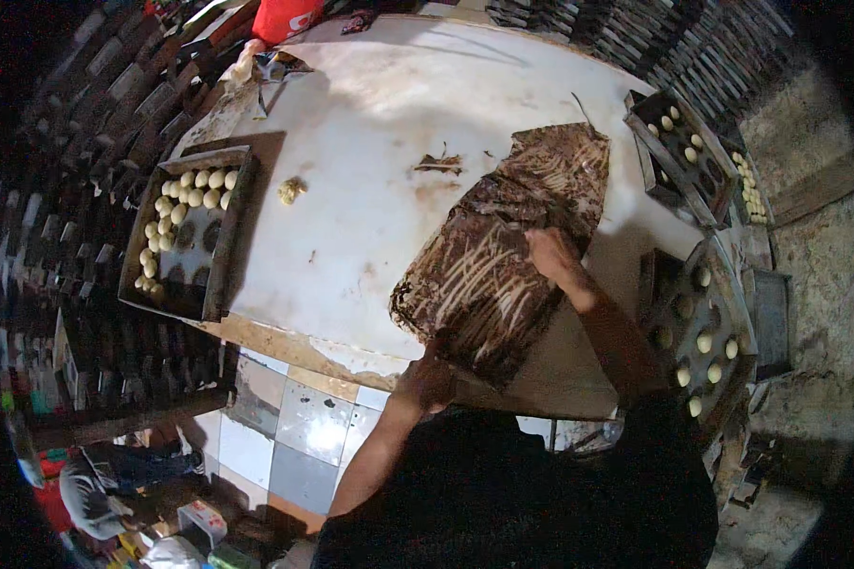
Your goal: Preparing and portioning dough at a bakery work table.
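Tray: greasy, dark, hanging off table near edge
Left hand: clamped on tray's near end
Right hand: flat on tray, fingers spread

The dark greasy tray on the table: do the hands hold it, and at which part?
The left hand grips the tray at its near edge. The right hand rests flat on its surface.
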Action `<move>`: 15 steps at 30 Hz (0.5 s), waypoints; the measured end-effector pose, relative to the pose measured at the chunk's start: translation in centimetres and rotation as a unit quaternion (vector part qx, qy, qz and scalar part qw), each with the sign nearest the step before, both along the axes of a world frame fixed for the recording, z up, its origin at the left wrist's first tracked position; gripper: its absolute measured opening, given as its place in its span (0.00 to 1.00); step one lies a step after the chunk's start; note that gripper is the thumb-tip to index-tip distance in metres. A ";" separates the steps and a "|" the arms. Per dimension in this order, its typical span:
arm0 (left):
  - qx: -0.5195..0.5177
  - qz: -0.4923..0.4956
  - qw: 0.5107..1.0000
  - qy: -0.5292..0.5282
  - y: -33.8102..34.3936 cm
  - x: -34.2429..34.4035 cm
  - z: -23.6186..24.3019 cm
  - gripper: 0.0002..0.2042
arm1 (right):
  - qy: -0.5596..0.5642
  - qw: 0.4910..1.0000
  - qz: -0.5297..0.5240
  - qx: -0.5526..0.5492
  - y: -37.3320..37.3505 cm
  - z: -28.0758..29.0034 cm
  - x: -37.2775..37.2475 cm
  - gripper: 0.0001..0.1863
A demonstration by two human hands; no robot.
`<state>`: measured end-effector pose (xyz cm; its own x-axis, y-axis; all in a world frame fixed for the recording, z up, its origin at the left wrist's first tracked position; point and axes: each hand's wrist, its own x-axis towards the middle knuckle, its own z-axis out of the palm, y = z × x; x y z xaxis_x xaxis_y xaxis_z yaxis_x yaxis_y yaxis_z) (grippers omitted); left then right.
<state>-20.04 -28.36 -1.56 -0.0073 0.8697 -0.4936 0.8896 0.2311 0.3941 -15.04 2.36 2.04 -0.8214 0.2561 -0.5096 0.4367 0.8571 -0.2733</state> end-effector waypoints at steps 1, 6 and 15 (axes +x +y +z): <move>0.066 0.058 0.996 0.018 -1.2 0.5 -3.0 0.14 | -0.007 0.999 -0.022 -0.027 -0.2 1.1 -1.4 0.19; 0.029 0.130 0.991 0.009 1.1 0.1 1.6 0.17 | 0.161 0.985 0.017 -0.059 2.5 -2.9 -1.1 0.07; 0.081 0.312 0.945 -0.044 1.9 1.0 4.2 0.17 | 0.125 0.980 -0.052 -0.148 3.1 -0.7 -4.6 0.11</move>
